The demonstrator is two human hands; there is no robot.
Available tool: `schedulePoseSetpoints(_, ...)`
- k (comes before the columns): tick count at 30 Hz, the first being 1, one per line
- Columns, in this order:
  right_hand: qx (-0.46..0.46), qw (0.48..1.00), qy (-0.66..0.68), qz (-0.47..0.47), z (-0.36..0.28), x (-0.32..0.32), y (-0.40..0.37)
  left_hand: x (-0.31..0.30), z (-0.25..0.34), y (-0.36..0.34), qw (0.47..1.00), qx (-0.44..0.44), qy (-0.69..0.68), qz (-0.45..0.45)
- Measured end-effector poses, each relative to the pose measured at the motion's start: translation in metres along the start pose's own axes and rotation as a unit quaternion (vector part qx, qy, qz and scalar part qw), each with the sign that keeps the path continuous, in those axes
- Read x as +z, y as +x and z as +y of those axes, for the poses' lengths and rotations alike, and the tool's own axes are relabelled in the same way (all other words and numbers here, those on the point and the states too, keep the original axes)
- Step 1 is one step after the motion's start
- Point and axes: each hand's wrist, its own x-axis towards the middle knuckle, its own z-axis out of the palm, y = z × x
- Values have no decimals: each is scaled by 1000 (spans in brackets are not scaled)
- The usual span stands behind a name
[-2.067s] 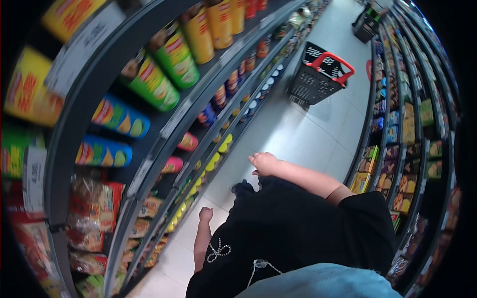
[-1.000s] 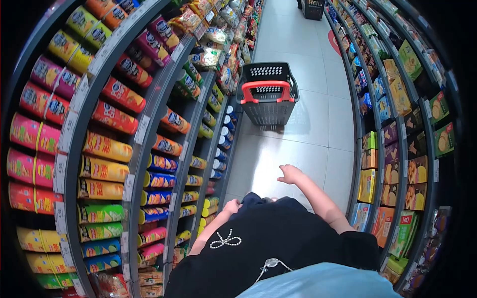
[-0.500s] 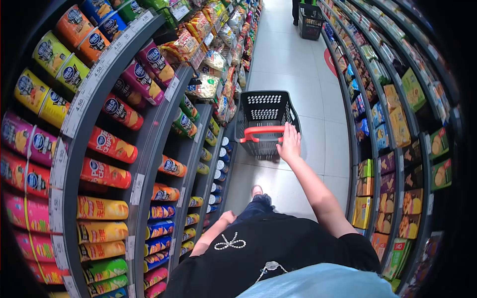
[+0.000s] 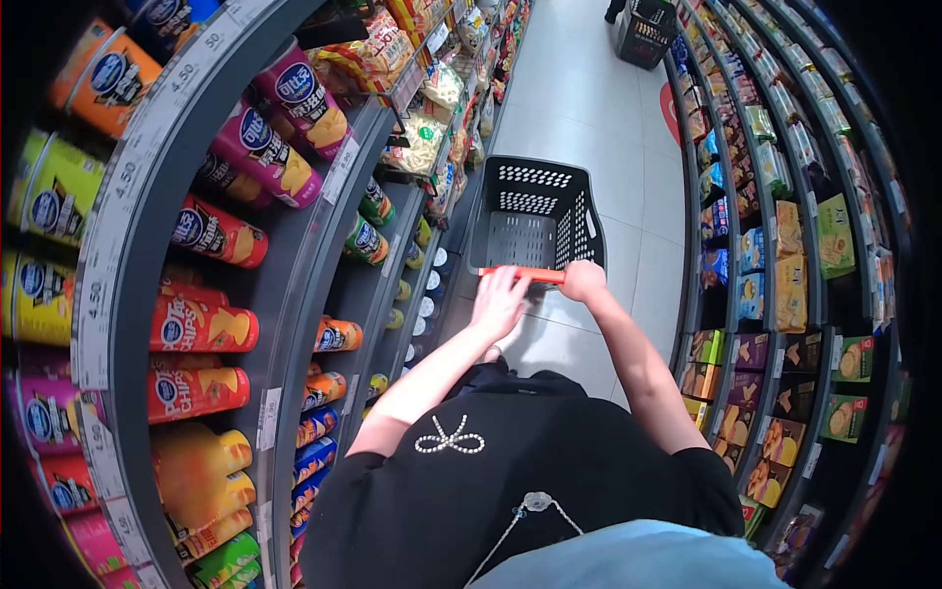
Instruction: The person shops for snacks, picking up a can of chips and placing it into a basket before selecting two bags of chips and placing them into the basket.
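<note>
The black basket (image 4: 579,240) stood on the aisle floor just beside the chip rack (image 4: 304,304), its open top facing up and its slotted bottom showing. Its handle end pointed back at the person, and its opposite, perforated end pointed away up the aisle, along the run of the chip rack. Foreshortening left me unable to tell which way the basket was longer; the red handle (image 4: 540,276) had its long axis across the aisle, roughly crosswise to the chip rack.

The person's left hand (image 4: 498,302) lay over the handle's end nearer the chip rack, fingers fairly straight across it; I couldn't tell whether they gripped underneath. The right hand (image 4: 585,281) was clamped around the end farther from the chip rack, knuckles bunched. A gap of bare handle showed between the hands.

Snack bags (image 4: 417,142) hung by the chip rack's farther stretch, and across the aisle from it stood the biscuit shelves (image 4: 816,255). Well up the aisle from the chip rack's chips sat a second basket (image 4: 643,44), with somebody's dark shoe (image 4: 613,12) near it.
</note>
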Motion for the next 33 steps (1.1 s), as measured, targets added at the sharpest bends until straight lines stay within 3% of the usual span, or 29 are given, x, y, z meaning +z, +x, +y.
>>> schedulePoseSetpoints(2, 12, 1000, 6, -2, -5, -10, -3, 27, -8, 26, 994, 81, 69, 10)
schedulePoseSetpoints(5, 1, 1000, 7, -4, -2, -7, 7, 57, -19, 54, 984, 41, 77, -153)
schedulePoseSetpoints(8, 0, 999, -6, -45, 0, -16, 18, 71, -27, 84, 966, -53, 55, -246)
schedulePoseSetpoints(9, -2, 999, -8, -47, -2, -26, 16, 71, -30, 90, 974, -39, 59, -215)
schedulePoseSetpoints(12, -13, 999, -4, -50, 5, -28, 35, 70, -34, 110, 965, -55, 71, -248)
schedulePoseSetpoints(14, -64, 997, -5, -50, 13, -34, 46, 72, -40, 120, 967, -55, 77, -236)
schedulePoseSetpoints(17, -132, 989, 42, 58, 31, -34, 64, 82, -46, 139, 972, -57, 97, -208)
schedulePoseSetpoints(23, -216, 961, 102, 139, 58, -49, 116, 85, -63, 194, 962, -65, 151, -216)
schedulePoseSetpoints(33, -245, 950, 107, 159, 83, -78, 208, 93, -94, 282, 950, -112, 176, -232)
